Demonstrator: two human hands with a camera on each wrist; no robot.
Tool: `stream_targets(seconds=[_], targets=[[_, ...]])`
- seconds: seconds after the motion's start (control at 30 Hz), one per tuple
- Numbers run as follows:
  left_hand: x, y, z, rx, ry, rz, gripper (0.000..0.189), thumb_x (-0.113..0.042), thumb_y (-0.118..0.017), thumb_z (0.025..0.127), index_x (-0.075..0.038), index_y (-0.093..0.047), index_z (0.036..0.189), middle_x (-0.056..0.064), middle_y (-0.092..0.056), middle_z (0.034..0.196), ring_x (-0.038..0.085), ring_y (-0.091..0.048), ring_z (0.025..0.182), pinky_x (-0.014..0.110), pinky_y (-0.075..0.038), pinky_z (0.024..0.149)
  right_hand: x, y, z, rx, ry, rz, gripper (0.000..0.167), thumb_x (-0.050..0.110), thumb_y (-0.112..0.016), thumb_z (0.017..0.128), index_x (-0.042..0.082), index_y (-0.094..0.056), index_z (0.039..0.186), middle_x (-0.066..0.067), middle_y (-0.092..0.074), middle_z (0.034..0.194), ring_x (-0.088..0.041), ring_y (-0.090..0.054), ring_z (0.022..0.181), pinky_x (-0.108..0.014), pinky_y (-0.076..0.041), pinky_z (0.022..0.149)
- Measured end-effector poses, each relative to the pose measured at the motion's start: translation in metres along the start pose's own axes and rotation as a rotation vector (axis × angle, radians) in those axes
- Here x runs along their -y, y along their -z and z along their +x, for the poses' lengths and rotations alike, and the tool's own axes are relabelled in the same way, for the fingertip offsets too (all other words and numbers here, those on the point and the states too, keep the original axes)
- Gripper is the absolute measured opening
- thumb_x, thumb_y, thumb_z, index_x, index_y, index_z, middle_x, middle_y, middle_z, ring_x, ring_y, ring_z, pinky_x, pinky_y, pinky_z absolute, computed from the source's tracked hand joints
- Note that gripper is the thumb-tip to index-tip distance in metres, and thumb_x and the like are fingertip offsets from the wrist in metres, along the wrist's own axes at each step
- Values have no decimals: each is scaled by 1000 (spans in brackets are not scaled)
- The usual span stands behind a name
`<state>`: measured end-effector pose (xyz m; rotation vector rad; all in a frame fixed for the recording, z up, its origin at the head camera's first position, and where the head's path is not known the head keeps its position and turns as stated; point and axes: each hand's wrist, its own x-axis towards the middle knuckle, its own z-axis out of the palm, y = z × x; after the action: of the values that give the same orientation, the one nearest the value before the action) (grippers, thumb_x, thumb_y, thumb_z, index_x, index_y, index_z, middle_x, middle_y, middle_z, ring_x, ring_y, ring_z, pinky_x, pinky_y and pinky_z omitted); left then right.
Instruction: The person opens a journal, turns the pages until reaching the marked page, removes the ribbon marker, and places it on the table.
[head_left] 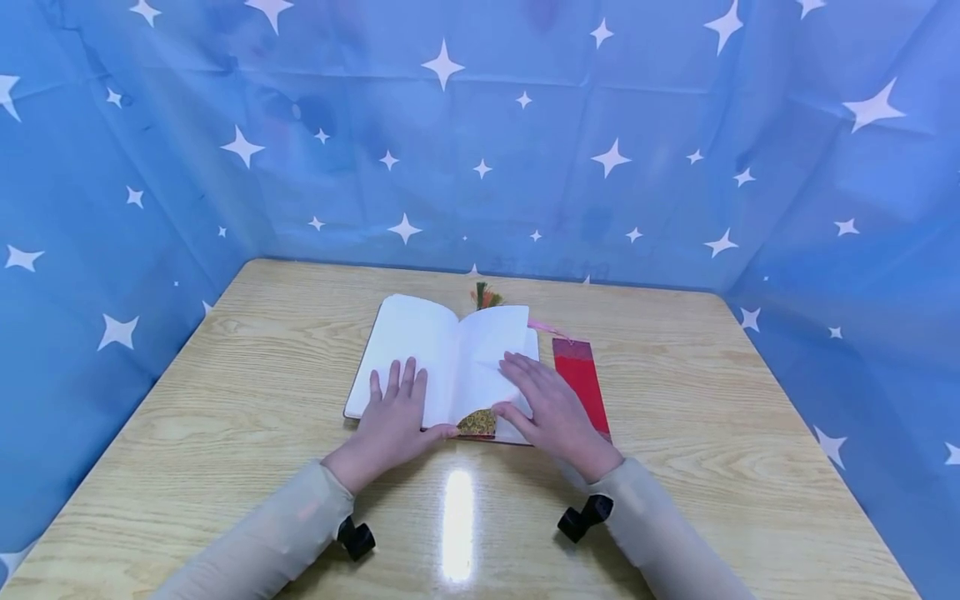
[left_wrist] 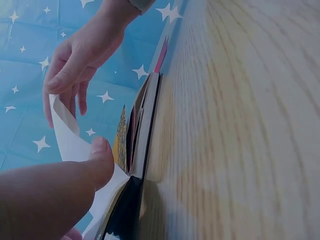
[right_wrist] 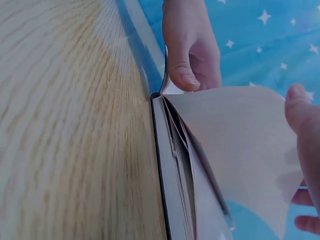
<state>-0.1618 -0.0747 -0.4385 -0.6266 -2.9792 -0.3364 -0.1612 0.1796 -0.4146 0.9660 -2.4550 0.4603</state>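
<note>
A: Where did we find the notebook [head_left: 420, 325]?
B: We saw it lying open near the middle of the wooden table [head_left: 225, 375], a red strip [head_left: 579, 379] at its 3 o'clock and a tassel [head_left: 483, 296] at its 1.
A: And the hands?
B: We observed the left hand [head_left: 396, 421] at 7 o'clock, fingers straight and spread on the left page [head_left: 397, 346]. The right hand [head_left: 551, 412], at 4 o'clock, pinched the lifted page [head_left: 491, 342] between thumb and fingers; beneath, toward 5, we noted a gold-patterned card [head_left: 477, 423].

The book [head_left: 408, 333] lies on the table [head_left: 225, 400], left of a bookmark [head_left: 579, 379]
</note>
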Motion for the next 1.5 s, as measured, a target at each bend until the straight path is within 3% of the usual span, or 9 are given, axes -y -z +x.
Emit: stream_targets(seconds=[0.27, 0.77, 1.03, 1.13, 1.27, 1.5], targets=[[-5, 0, 3, -18, -20, 22, 106, -76, -44, 78, 4, -23, 145, 28, -13, 148, 44, -7, 136, 63, -1, 104, 3, -3, 5, -65, 61, -4, 65, 54, -39, 94, 1, -51, 130, -17, -50, 133, -30, -45, 124, -47, -35, 101], [-1, 4, -2, -184, -212, -30, 93, -55, -58, 85, 5, -21, 144, 29, -2, 150, 44, -8, 137, 56, -12, 107, 2, -1, 4, -129, 124, -14, 67, 52, -41, 94, -2, -46, 134, -21, -41, 139, -33, -38, 129, -49, -32, 103], [0, 6, -3, -289, -280, -66, 102, -43, -66, 83, 4, -2, 147, 29, 7, 150, 45, -3, 137, 57, -12, 107, 3, -1, 3, -167, 138, 8, 68, 51, -39, 95, -3, -43, 136, -21, -40, 140, -34, -37, 130, -49, -31, 103], [1, 6, -3, -346, -308, -113, 111, -39, -71, 80, 4, 7, 145, 31, 12, 148, 45, 3, 137, 58, -11, 106, 3, 0, 1, -162, 122, 11, 68, 52, -38, 95, -3, -42, 136, -20, -39, 141, -33, -36, 130, -49, -31, 103], [2, 9, -2, -442, -356, -168, 114, -34, -74, 77, 7, 8, 144, 34, 16, 145, 46, 8, 136, 59, -9, 106, 3, 1, -2, -140, 59, 12, 68, 52, -40, 95, -2, -43, 136, -17, -40, 142, -30, -38, 130, -49, -35, 100], [6, 10, -1, -584, -413, -178, 107, -28, -68, 77, 8, 9, 143, 32, 24, 144, 53, 3, 133, 62, -9, 105, 4, 3, -4, -77, -100, 33, 69, 26, -71, 80, 5, -41, 139, -12, -45, 139, -27, -46, 123, -46, -40, 96]])
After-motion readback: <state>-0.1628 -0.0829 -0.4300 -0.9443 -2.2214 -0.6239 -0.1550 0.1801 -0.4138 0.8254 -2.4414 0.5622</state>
